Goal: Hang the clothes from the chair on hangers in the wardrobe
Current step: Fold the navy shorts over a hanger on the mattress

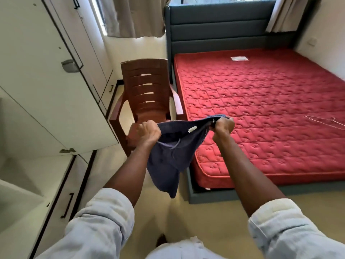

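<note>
A dark blue garment with a small white label hangs in front of me, stretched by its top edge between both hands. My left hand grips its left end and my right hand grips its right end. Behind it stands a brown plastic armchair; what shows of its seat holds no clothes. The white wardrobe fills the left side, with one door swung open. A thin wire hanger lies on the red mattress at the right edge.
A bed with a red quilted mattress and grey headboard takes up the right half. Curtains hang over the window behind the chair. Beige floor lies between wardrobe and bed.
</note>
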